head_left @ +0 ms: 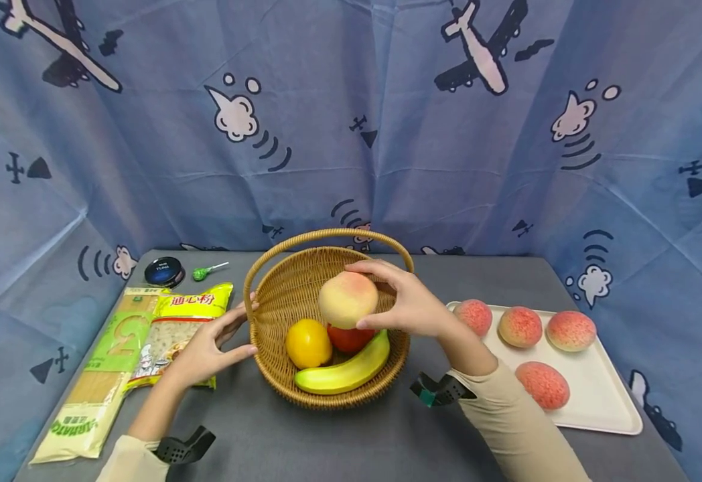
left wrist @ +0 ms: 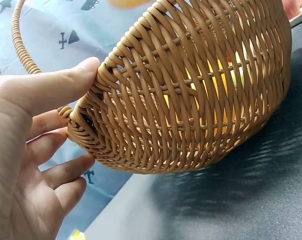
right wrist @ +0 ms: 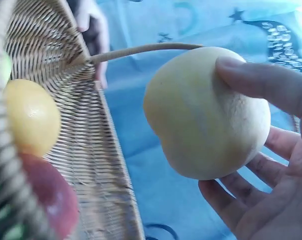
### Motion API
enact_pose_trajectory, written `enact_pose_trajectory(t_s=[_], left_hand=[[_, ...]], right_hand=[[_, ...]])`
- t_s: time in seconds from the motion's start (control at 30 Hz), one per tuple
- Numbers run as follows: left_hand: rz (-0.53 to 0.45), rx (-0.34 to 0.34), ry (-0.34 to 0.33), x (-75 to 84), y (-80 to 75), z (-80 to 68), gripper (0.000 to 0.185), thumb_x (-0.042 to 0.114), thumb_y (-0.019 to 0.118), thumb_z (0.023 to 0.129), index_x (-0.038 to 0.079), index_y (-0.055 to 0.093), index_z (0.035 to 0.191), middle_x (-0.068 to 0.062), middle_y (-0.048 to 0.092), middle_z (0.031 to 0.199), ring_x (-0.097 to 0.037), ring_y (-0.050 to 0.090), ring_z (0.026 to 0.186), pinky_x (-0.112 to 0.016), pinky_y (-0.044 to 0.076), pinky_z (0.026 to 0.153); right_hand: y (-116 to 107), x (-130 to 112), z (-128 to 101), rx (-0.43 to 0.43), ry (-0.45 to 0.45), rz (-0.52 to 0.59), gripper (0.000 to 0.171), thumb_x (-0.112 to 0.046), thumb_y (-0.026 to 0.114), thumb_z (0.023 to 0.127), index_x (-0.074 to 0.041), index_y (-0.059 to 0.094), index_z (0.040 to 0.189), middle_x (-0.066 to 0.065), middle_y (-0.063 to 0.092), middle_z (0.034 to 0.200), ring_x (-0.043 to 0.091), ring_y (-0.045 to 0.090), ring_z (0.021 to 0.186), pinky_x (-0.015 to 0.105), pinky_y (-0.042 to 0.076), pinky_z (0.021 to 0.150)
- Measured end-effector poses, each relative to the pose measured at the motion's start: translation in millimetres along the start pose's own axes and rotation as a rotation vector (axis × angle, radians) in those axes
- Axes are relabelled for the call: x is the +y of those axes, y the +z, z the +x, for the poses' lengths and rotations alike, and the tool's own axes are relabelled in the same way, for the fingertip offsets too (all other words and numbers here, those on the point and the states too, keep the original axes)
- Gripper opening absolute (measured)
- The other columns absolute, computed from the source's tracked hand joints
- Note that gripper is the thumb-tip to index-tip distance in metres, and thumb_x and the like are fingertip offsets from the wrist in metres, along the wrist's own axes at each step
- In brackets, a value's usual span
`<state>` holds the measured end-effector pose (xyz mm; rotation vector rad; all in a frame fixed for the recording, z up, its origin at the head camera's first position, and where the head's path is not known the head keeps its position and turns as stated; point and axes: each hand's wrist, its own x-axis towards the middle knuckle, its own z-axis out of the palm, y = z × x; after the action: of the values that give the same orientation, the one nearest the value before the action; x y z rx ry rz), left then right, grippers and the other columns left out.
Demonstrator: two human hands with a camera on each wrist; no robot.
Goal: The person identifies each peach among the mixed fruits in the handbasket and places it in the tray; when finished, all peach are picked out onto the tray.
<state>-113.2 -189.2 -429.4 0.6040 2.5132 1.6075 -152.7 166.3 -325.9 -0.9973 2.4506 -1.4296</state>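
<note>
A peach point(head_left: 347, 299), pale yellow with a pink blush, is held in my right hand point(head_left: 408, 298) above the wicker basket point(head_left: 285, 281). The right wrist view shows thumb and fingers around the peach point(right wrist: 206, 112). My left hand point(head_left: 212, 348) grips the basket's left edge at the handle base; in the left wrist view its thumb point(left wrist: 66, 85) lies on the woven rim, with the fingers on the other side. Inside the basket are an orange point(head_left: 309, 343), a banana point(head_left: 345, 371) and a red fruit point(head_left: 351, 339), partly hidden by the peach.
On the right, a white tray point(head_left: 604, 402) carries several pinkish peaches point(head_left: 571, 331). To the left lie a noodle pack point(head_left: 94, 375), a yellow pasta bag point(head_left: 176, 328), a dark tuna tin point(head_left: 165, 271) and a green lollipop point(head_left: 201, 273). A patterned blue curtain point(head_left: 327, 134) hangs behind the grey table.
</note>
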Motion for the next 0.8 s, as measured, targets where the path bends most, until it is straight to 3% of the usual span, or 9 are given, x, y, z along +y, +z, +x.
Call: enact_pose_trajectory(t_s=[0.13,0.37,0.47,0.63,0.8], left_hand=[[0.013,0.001,0.005,-1.0,-0.2,-0.3,0.067,0.018,0.070,0.087,0.006,0.039,0.144,-0.018,0.027,0.153,-0.029,0.030,0.139,-0.005,0.029,0.103],[0.052,0.008,0.000,-1.5,-1.2,-0.1,0.067,0.019,0.070,0.087,0.006,0.038,0.144,-0.019,0.028,0.153,-0.034,0.031,0.138,-0.005,0.029,0.102],[0.061,0.013,0.000,-0.4,-1.7,-0.2,0.068,0.019,0.071,0.086,0.005,0.039,0.144,-0.019,0.029,0.153,-0.032,0.033,0.137,-0.004,0.029,0.102],[0.068,0.019,0.023,2.0,-1.2,-0.5,0.068,0.017,0.072,0.085,0.002,0.039,0.143,-0.020,0.032,0.151,-0.013,0.035,0.136,-0.005,0.029,0.103],[0.073,0.018,0.032,3.6,-0.5,-0.1,0.067,0.017,0.071,0.085,0.003,0.040,0.143,-0.020,0.033,0.150,0.002,0.032,0.132,-0.004,0.029,0.103]], right_hand=[[-14,-2,-39,0.110,-0.003,0.031,0.074,-0.009,0.083,0.071,-0.019,0.050,0.136,0.001,0.050,0.136,0.011,0.050,0.120,0.024,0.046,0.102],[-49,11,-116,0.382,0.037,0.145,0.077,0.019,0.071,0.070,0.002,0.042,0.139,0.005,0.051,0.134,0.010,0.053,0.116,0.013,0.047,0.094],[-62,22,-150,0.523,0.075,0.187,0.076,0.024,0.067,0.070,0.005,0.041,0.139,0.003,0.052,0.132,0.008,0.054,0.114,0.010,0.045,0.093],[-78,44,-202,0.719,0.231,0.157,0.077,0.021,0.067,0.073,-0.004,0.042,0.141,-0.003,0.052,0.132,0.001,0.050,0.114,0.003,0.043,0.087],[-88,66,-240,0.867,0.474,0.045,0.077,0.009,0.074,0.075,-0.015,0.045,0.141,-0.013,0.051,0.126,-0.006,0.047,0.109,-0.002,0.043,0.077]])
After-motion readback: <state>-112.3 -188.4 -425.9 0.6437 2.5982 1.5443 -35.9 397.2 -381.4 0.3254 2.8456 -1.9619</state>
